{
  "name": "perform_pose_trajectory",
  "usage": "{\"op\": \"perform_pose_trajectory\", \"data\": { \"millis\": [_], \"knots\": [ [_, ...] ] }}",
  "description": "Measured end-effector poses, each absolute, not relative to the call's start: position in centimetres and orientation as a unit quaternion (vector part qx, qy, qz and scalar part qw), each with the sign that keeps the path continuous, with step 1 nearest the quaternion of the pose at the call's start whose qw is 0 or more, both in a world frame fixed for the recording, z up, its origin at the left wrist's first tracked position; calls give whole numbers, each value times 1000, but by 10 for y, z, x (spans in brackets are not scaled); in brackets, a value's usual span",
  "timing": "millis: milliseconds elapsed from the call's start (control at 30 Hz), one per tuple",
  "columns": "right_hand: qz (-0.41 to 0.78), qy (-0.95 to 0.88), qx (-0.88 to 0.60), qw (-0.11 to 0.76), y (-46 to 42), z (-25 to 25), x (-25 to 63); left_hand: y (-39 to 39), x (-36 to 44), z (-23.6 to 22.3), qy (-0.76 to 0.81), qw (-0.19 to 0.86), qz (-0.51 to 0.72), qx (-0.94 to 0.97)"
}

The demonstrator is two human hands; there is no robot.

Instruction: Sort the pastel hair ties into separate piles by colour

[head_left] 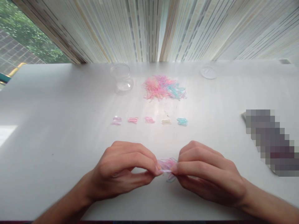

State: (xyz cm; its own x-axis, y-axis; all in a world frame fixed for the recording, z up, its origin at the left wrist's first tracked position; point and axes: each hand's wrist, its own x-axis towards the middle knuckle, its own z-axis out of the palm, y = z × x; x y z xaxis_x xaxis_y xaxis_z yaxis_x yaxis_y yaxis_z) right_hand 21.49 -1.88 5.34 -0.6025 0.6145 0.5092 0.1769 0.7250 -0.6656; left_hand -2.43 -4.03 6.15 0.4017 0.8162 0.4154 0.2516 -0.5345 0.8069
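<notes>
My left hand [123, 171] and my right hand [207, 174] meet near the front of the white table, thumbs and fingertips pinched. Between them a pale lilac rubber band [166, 170] is held at both ends. Just behind it, partly covered by my fingers, is a small bunch of pink, lilac and blue rubber bands [169, 162]; whether it is held or lies on the table I cannot tell. Farther back runs a row of little groups: lilac bands [117, 119], coral-pink bands [133, 120], pink bands [149, 120], cream bands [166, 122] and blue bands [182, 121].
A large mixed pile of rubber bands [160, 88] lies at the back of the table [70, 124]. Left of it stands a clear plastic container [124, 85]; a clear round lid [208, 72] is to the right. A pixelated object [273, 143] lies far right. Striped curtains [130, 31] hang behind.
</notes>
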Motion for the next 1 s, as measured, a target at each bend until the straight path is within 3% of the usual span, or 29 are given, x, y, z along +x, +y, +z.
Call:
{"op": "perform_pose_trajectory", "data": {
  "millis": [400,1000],
  "knots": [
    [286,-849,-237,376,-18,53,214,-42,-24,59,373,351,433,742],
    [268,-855,-234,378,-14,52,211,-34,-27,56,346,259,389,813]
  ]
}}
